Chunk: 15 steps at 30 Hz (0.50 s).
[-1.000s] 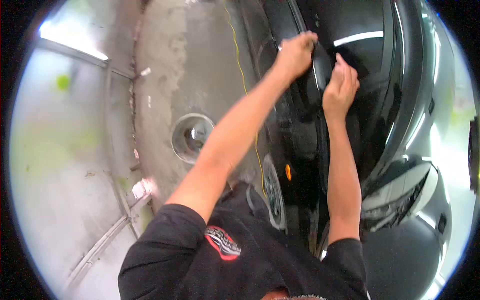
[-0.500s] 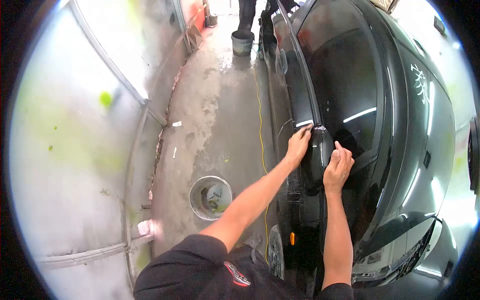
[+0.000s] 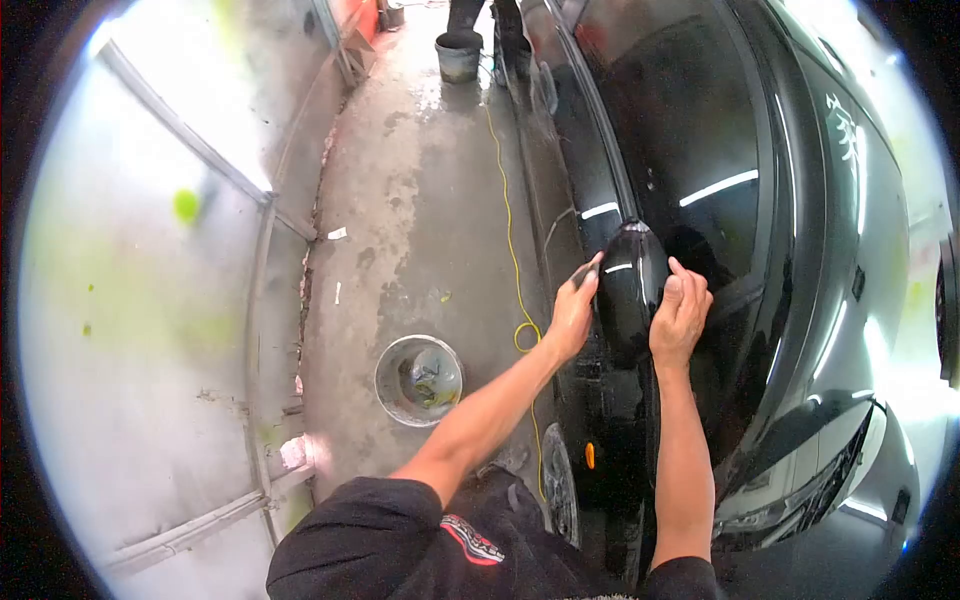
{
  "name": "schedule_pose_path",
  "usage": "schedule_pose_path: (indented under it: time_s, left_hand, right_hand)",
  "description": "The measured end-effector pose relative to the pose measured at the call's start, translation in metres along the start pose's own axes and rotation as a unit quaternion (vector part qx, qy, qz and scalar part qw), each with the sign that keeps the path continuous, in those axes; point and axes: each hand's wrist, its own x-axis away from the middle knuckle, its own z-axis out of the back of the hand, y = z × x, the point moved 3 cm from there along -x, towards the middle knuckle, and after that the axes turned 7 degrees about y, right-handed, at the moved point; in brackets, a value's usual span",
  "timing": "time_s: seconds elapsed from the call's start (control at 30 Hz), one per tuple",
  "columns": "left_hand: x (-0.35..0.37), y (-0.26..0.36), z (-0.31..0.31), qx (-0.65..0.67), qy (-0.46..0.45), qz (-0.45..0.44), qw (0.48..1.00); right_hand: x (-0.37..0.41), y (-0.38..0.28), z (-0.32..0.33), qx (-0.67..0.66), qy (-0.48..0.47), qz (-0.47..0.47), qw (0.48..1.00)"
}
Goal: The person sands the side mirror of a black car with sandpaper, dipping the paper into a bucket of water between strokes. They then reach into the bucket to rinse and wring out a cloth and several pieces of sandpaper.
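Both of my hands are at the black side mirror [image 3: 630, 285] of a dark, glossy car. My left hand [image 3: 572, 318] is on the floor side of its housing, thumb and fingers closed on a small dark flat piece [image 3: 582, 274]. The kind of that piece cannot be made out. On the window side, my right hand [image 3: 682, 318] is against the mirror's edge, with its fingers loosely bent and apart. Behind it runs the dark side window [image 3: 690, 120]. An orange marker light [image 3: 590, 455] shows on the car's flank, closer to my body.
A bucket with murky contents [image 3: 380, 385] stands on the wet concrete floor left of my forearm. A yellow cord [image 3: 508, 220] runs along beside the car. Ahead, a person's legs [image 3: 508, 30] are near a dark bucket [image 3: 460, 60]. A paint-spotted wall [image 3: 150, 290] bounds the left side.
My left hand has moved back from the mirror's far tip toward me along the floor side, uncovering the housing. My right hand stays at the window side. The view has shifted slightly.
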Motion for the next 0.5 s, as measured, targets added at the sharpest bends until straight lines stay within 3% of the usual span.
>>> schedule_pose_path:
  time_s: [0.1,0.13,0.17,0.2,0.23,0.3,0.37,0.4,0.5]
  left_hand:
    - [0.020,-0.027,0.015,-0.011,0.031,-0.047,0.998]
    - [0.009,-0.002,0.004,-0.051,0.020,-0.027,0.998]
    - [-0.019,0.005,0.001,-0.105,-0.018,-0.097,0.990]
    - [-0.037,0.027,-0.015,-0.132,-0.029,-0.039,0.990]
    - [-0.078,0.014,-0.017,-0.162,-0.062,-0.124,0.977]
    - [-0.088,0.024,-0.024,-0.253,-0.062,-0.130,0.957]
    - [-0.042,0.025,-0.018,-0.328,-0.017,-0.278,0.903]
    - [-0.013,0.013,-0.011,-0.289,-0.019,-0.334,0.897]
    - [0.052,-0.012,0.005,-0.353,-0.062,-0.395,0.846]
  right_hand:
    - [0.001,0.004,0.002,0.014,0.003,0.007,1.000]
    - [0.001,0.006,0.001,0.010,0.003,0.008,1.000]
    - [0.001,0.007,0.000,0.003,0.002,0.010,1.000]
    - [0.001,0.006,0.000,0.001,-0.001,0.006,1.000]
    - [0.000,0.005,0.000,0.003,0.000,0.006,1.000]
    - [-0.001,0.004,0.000,0.009,-0.003,0.008,1.000]
    - [0.001,0.005,-0.001,0.012,-0.007,0.001,1.000]
    - [0.001,0.006,-0.001,0.011,-0.010,0.002,1.000]
    - [0.002,0.010,-0.004,0.009,-0.014,-0.002,1.000]
